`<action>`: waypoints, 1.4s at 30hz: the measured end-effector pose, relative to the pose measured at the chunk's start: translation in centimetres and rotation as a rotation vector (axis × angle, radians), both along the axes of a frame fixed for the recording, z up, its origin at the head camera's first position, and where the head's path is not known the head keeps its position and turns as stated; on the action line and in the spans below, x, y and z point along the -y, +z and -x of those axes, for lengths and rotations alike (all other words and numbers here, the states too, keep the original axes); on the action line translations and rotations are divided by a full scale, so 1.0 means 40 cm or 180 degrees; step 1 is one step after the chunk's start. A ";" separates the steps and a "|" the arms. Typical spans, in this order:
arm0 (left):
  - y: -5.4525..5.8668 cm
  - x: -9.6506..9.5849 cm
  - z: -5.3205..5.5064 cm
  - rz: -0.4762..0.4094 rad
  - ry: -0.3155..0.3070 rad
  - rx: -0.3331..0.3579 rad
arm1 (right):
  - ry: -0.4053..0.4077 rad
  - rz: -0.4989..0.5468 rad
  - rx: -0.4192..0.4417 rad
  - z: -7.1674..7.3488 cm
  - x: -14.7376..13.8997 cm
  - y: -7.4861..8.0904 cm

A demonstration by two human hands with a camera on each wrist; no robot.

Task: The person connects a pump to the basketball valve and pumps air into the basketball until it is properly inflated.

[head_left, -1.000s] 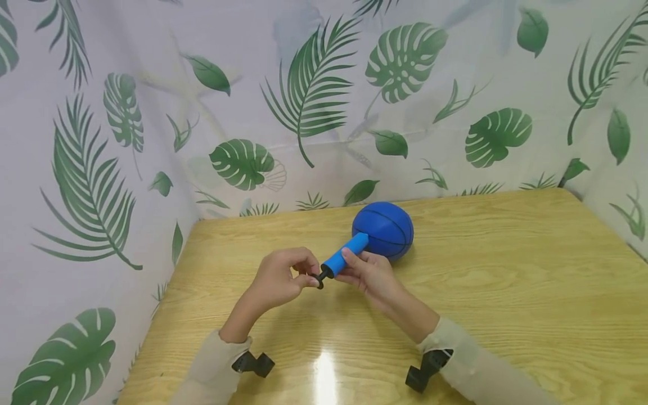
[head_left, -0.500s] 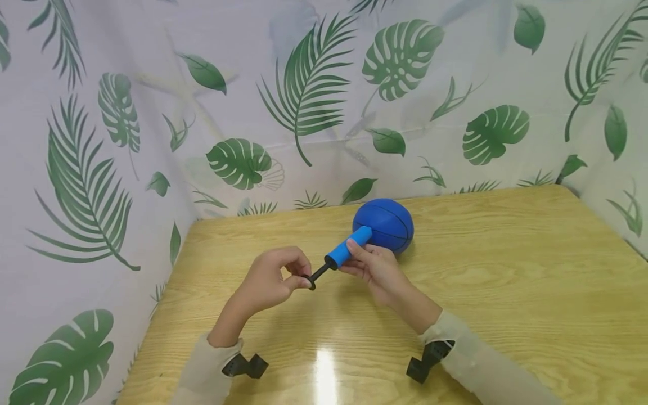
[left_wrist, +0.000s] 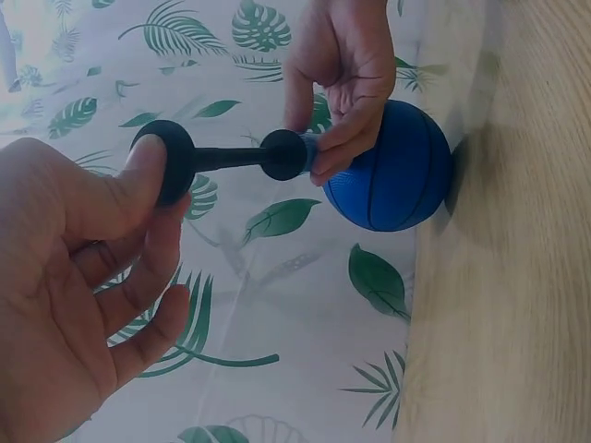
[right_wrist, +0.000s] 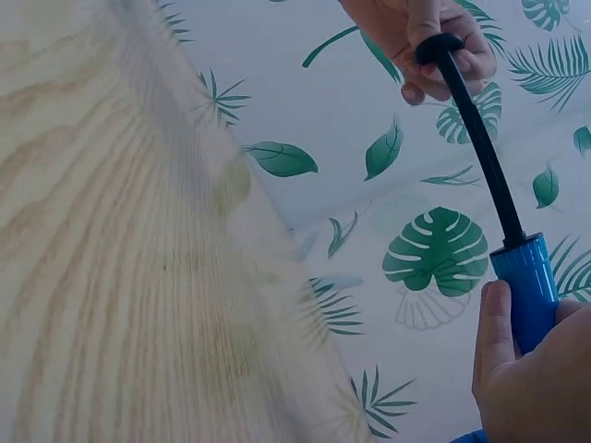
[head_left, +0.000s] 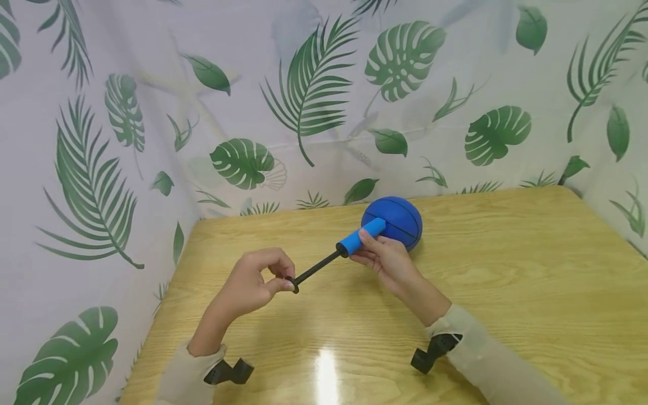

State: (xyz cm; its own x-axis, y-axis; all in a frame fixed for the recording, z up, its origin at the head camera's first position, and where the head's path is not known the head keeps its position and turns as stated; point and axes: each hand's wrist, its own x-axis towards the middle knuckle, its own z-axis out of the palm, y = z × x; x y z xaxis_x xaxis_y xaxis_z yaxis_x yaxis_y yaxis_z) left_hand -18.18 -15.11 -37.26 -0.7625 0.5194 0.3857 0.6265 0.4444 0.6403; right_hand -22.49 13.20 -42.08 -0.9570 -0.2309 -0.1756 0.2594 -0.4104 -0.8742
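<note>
A small hand pump with a blue barrel [head_left: 358, 239] and a black plunger rod [head_left: 319, 266] points up and right at a blue ball [head_left: 400, 219] with black seams. My right hand [head_left: 392, 261] grips the barrel between thumb and fingers. With thumb and fingertips my left hand [head_left: 258, 281] pinches the round black handle [left_wrist: 174, 161] at the rod's end. The rod stands far out of the barrel, as the right wrist view also shows on the black rod [right_wrist: 482, 152]. In the head view the barrel's tip overlaps the ball, and the joint between them is hidden.
The ball rests on a wooden table [head_left: 506, 270] near its back edge. Behind and to the left hangs a white cloth [head_left: 324, 101] printed with green leaves. Black camera mounts [head_left: 230, 372] sit on both sleeves.
My left hand has moved left and slightly down, drawing the rod well out of the barrel. My right hand, the barrel and the ball have shifted slightly right and up.
</note>
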 end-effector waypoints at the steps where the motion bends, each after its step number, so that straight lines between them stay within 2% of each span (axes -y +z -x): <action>1: -0.003 -0.005 0.002 0.0008 0.0023 0.0007 | 0.0001 -0.0024 0.0000 -0.002 0.002 -0.001; 9: -0.044 -0.067 0.037 0.0092 0.0257 0.0058 | 0.0132 -0.0195 -0.0044 -0.028 0.039 -0.016; 16: -0.069 -0.113 0.057 0.0174 0.0350 -0.0201 | 0.0162 -0.0200 -0.0048 -0.040 0.049 -0.023; 20: -0.071 -0.118 0.058 0.0183 0.0380 -0.0225 | 0.0165 -0.0176 -0.0049 -0.037 0.044 -0.021; 28: -0.047 -0.097 0.041 0.0243 0.0281 -0.0006 | 0.0316 -0.0137 -0.0055 -0.029 0.039 -0.019; 33: -0.020 -0.064 0.012 0.0132 0.0195 0.0155 | 0.0217 0.0017 -0.0066 -0.012 0.020 -0.019; 37: 0.008 -0.037 -0.005 -0.0009 0.0105 0.0138 | 0.0124 0.0122 -0.0088 0.002 -0.001 -0.012; 42: 0.029 -0.011 -0.010 -0.0131 0.0014 0.0018 | 0.0095 0.0165 -0.0071 0.009 -0.014 -0.002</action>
State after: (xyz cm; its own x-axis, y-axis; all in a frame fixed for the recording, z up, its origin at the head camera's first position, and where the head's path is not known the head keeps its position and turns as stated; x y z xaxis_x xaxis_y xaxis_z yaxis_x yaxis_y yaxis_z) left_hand -17.77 -14.69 -36.09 -0.7669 0.4999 0.4024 0.6211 0.4202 0.6616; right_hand -22.85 13.78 -42.17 -0.9531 -0.2677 -0.1415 0.2530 -0.4475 -0.8577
